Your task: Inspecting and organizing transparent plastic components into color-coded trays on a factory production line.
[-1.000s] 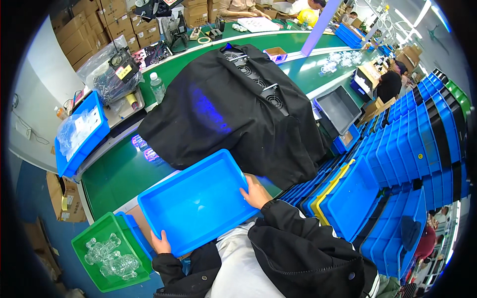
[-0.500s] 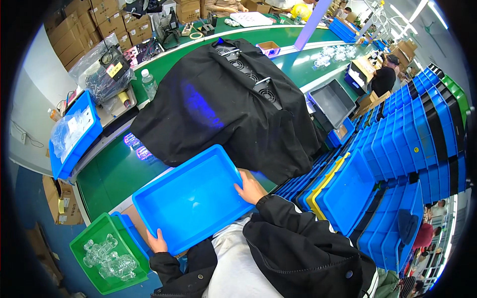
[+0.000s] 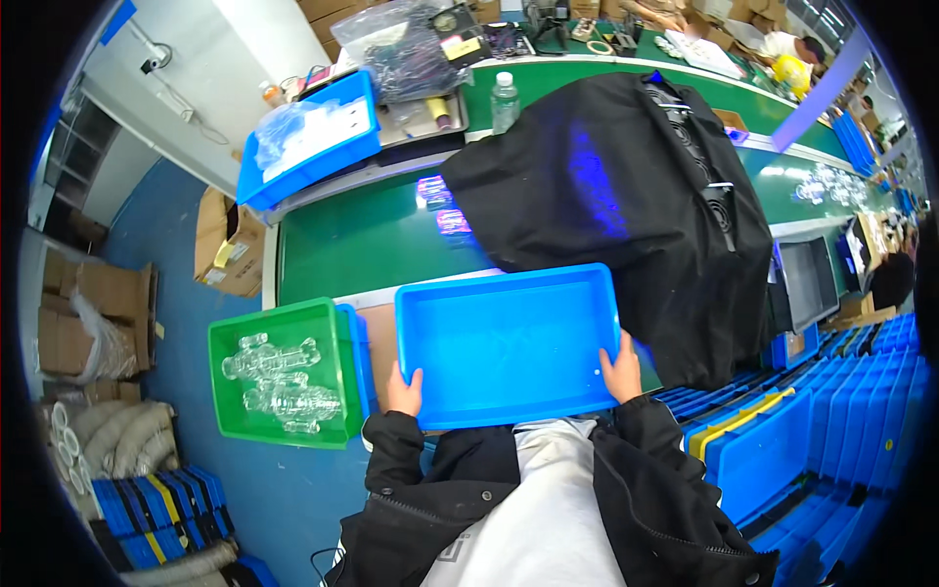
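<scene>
An empty blue plastic tray [image 3: 504,342] is held level in front of my body. My left hand [image 3: 404,391] grips its left rim near the front corner, thumb over the edge. On the opposite side, my right hand [image 3: 620,369] clasps the right rim. Just left of it stands a green crate [image 3: 225,391] holding several clear, figure-shaped plastic pieces [image 3: 284,377]. Another blue crate [image 3: 357,357] shows partly behind the green one. Beyond the tray, a black cloth [image 3: 606,186] drapes over a housing with fans on the green conveyor.
The green conveyor [image 3: 362,245] runs across, with clear pieces under violet light at the cloth's edge. A blue tray of plastic bags [image 3: 313,147] and a bottle [image 3: 504,103] sit at the far side. Stacked blue crates [image 3: 841,430] crowd the right. Cartons [image 3: 230,245] stand on the left floor.
The view has swung left, so the cloth and conveyor appear farther right. The blue tray, tilted before, now looks straight and level, still in both hands.
</scene>
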Tool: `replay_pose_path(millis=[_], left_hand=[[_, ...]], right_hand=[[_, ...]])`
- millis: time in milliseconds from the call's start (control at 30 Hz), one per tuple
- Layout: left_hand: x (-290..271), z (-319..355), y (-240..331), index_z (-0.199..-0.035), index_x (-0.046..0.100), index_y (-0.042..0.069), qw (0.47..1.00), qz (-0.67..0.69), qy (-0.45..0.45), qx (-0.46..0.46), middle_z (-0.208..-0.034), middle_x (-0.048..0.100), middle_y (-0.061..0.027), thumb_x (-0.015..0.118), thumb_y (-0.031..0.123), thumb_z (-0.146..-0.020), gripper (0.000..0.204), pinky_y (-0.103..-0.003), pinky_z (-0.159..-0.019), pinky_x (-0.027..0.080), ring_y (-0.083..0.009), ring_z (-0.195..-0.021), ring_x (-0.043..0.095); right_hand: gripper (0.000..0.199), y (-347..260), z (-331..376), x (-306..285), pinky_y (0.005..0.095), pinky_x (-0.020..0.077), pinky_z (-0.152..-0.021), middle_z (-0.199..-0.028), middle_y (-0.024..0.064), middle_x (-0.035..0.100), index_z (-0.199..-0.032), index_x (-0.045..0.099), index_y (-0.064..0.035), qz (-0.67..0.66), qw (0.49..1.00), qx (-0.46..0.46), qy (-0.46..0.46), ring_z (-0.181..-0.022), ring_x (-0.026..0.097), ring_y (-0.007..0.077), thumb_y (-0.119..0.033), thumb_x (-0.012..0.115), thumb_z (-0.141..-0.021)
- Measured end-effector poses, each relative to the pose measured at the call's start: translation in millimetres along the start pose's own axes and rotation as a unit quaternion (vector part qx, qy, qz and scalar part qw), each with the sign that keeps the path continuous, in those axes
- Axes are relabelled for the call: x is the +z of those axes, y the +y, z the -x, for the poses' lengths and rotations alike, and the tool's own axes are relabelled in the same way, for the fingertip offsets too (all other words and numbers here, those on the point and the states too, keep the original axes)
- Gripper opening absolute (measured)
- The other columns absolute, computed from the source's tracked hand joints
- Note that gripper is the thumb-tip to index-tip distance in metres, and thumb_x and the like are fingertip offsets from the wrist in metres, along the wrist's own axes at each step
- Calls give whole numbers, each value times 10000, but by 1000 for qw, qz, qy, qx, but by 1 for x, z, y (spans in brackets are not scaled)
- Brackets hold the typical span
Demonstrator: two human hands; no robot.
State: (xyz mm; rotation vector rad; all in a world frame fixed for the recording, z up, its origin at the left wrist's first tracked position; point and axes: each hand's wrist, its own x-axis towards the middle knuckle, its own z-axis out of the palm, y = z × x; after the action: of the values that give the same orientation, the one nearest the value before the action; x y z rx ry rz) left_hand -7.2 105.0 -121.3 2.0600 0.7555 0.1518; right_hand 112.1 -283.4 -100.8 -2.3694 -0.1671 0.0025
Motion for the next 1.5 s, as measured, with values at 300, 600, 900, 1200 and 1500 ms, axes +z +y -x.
replay_pose_path(millis=[300,600,900,1200,1500], left_hand=[[1,0,4,-1136,499,-1,1000,-21,-3,-1,-954,618,-210,571,175,-821,368,-420,-732,474,-376,-811,600],[2,-6,0,-1151,494,-15,999,-42,-3,0,-982,610,-224,562,206,-832,394,-430,-765,470,-387,-860,593],[4,-12,15,-1222,423,-20,998,-36,-26,-53,-1086,565,-230,546,212,-842,462,-428,-832,443,-402,-948,561],[19,-38,94,-1248,390,12,977,-24,103,183,-1193,489,-186,547,154,-831,468,-364,-953,368,-331,-1083,494],[52,-214,125,-1076,563,32,982,60,29,176,-1045,612,-102,552,173,-824,289,-340,-840,436,-255,-949,574]], right_hand=[[489,-10,-1,-7,455,437,-846,-1185,227,509,-1277,358,-26,-11,991,115,-59,-973,542,428,-99,527,-824],[512,-6,-3,-1,460,441,-844,-1159,239,530,-1299,325,-33,-2,995,95,-32,-960,556,431,-99,523,-832],[508,-9,-11,-4,458,453,-832,-1141,259,536,-1297,319,-32,8,992,115,-45,-951,565,430,-112,528,-841],[485,-11,-14,-5,454,468,-797,-1090,260,565,-1275,338,-30,16,993,112,-33,-903,581,428,-108,536,-840],[484,-7,-14,0,439,479,-750,-1056,253,582,-1262,350,-22,11,997,66,-29,-852,590,419,-117,552,-833]])
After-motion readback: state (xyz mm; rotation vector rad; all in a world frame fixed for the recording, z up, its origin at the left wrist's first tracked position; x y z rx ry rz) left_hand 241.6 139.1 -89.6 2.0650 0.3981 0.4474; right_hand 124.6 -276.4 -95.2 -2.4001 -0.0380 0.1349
